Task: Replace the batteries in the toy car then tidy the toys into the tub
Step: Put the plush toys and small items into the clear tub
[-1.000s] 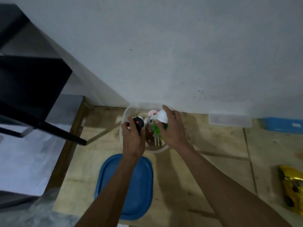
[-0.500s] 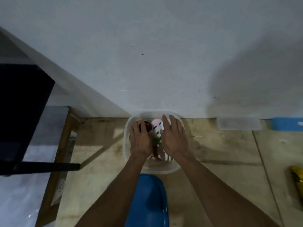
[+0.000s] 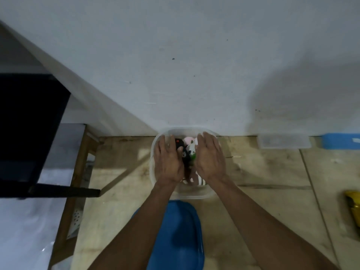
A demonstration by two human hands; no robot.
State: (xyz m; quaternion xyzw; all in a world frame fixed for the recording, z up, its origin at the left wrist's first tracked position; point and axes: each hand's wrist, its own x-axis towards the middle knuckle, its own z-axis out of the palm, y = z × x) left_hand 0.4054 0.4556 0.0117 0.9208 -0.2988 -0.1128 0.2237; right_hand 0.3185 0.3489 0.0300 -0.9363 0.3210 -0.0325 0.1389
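Observation:
A clear plastic tub [image 3: 191,195] stands on the floor against the white wall. Inside it lie several toys: a black remote with a red button [image 3: 178,143], a pink and white soft toy [image 3: 189,142] and a striped piece [image 3: 201,181]. My left hand [image 3: 169,160] and my right hand [image 3: 210,157] hover flat over the tub, fingers straight, palms down, holding nothing. They hide much of the tub's contents. The yellow toy car [image 3: 353,205] lies on the floor at the right edge, cut off by the frame.
The tub's blue lid [image 3: 179,234] lies on the floor just in front of it. A small clear box [image 3: 283,141] and a blue box [image 3: 340,140] sit against the wall at right. A black table [image 3: 29,129] and a wooden frame [image 3: 78,166] stand at left.
Both hands lowered the black remote and the soft toy into the tub and let go. Their fingers are now straight above the toys. The view has shifted left.

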